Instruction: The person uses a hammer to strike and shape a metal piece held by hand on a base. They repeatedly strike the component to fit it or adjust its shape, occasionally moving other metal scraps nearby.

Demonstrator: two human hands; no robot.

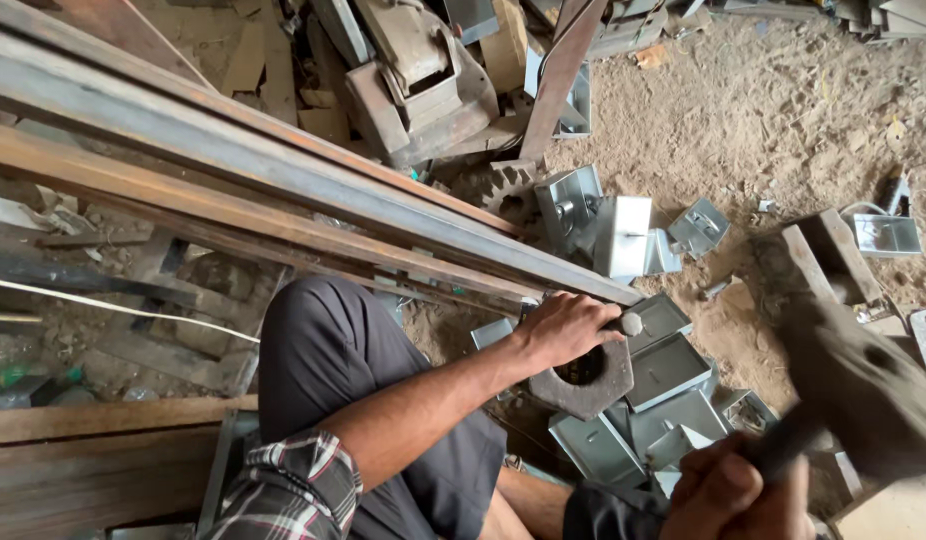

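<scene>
A: Head view: what is biggest?
B: Long rusty steel bars (283,190) cross the sandy floor (743,110).
A: Next?
B: A blurred hammer (863,390), gripped by the right hand (728,495). Grey sheet-metal boxes (668,370) lie around a heavy hexagonal nut (588,385).
A: The left hand (568,330)?
B: Closed on a small rod (628,324) above that nut.
</scene>
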